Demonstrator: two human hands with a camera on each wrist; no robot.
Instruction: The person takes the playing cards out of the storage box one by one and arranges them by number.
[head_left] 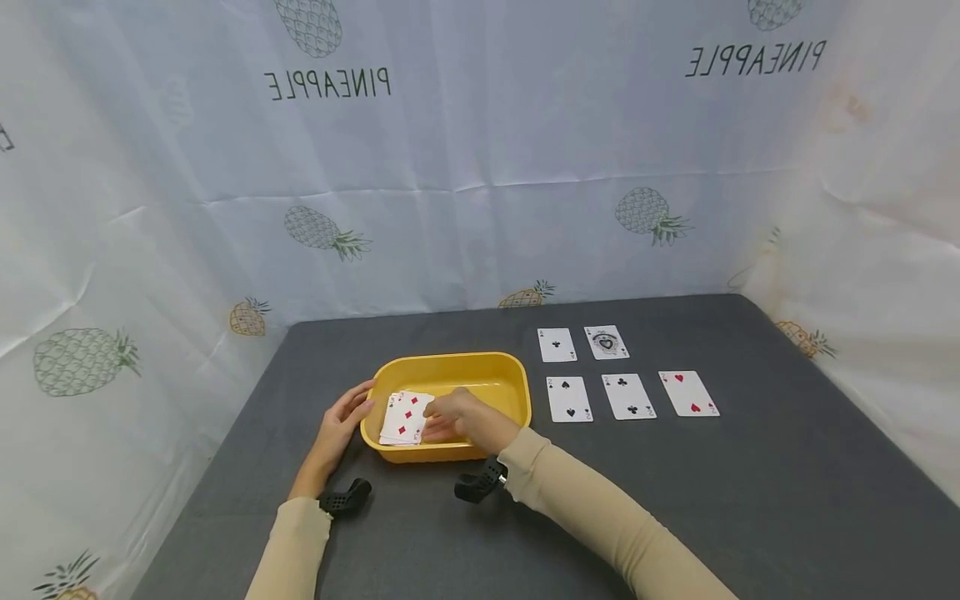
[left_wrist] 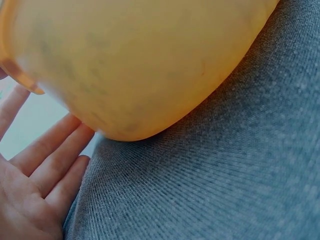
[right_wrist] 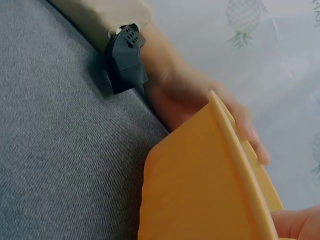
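In the head view a yellow plastic tub (head_left: 491,367) stands on the dark table, with a small stack of white playing cards (head_left: 387,421) in its left half. On top lies a three of diamonds (head_left: 408,415). My right hand (head_left: 461,414) reaches into the tub and pinches the right edge of that card; its fingertips are partly hidden. My left hand (head_left: 345,425) rests against the tub's left end. The left wrist view shows that hand's fingers (left_wrist: 52,162) straight along the outer wall. In the right wrist view, left-hand fingertips (right_wrist: 252,132) lie over the rim.
Right of the tub, cards lie face up in two rows: an ace of clubs (head_left: 557,345) and an ornate ace (head_left: 607,342) behind, then a two of spades (head_left: 569,399), two of clubs (head_left: 628,397) and two of hearts (head_left: 688,393). A pineapple-print curtain (head_left: 465,233) hangs behind.
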